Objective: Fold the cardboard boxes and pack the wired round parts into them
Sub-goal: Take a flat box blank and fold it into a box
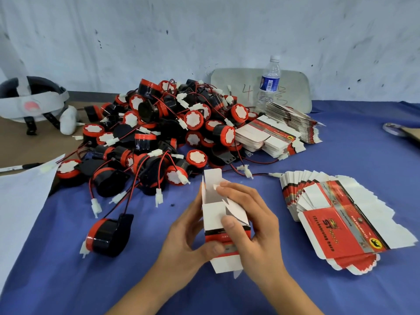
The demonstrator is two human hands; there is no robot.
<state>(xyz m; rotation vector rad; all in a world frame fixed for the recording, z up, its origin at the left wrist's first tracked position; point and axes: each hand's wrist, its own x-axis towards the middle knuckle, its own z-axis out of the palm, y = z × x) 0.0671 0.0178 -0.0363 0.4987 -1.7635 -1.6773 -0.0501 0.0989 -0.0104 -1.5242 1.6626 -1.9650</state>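
On my feed both hands are closed round one half-folded white-and-red cardboard box [213, 215], held upright just above the blue cloth-covered table [318, 292] in the near middle of the view. The left hand [186, 235] wraps the box's left side, fingers curled behind it and thumb pressed on the red band low on the front. The right hand [254, 223] grips from the other side: its thumb lies on the white front panel, and its fingertips [223, 186] curl over a side flap at the open top. The top tuck flap stands straight up; a bottom flap hangs loose below the hands.

One black-and-red round part with red-and-black wires and a white plug [106, 235] lies alone to the left of the box, apart from it. Behind it spreads a big heap of the same wired round parts [172, 133]. A fanned stack of flat red-and-white box blanks [336, 221] lies to the right of the hands, and a second stack of blanks [272, 137] sits farther back, beside a clear plastic water bottle [269, 83]. I can see a white sheet of paper [20, 201] at the left edge.
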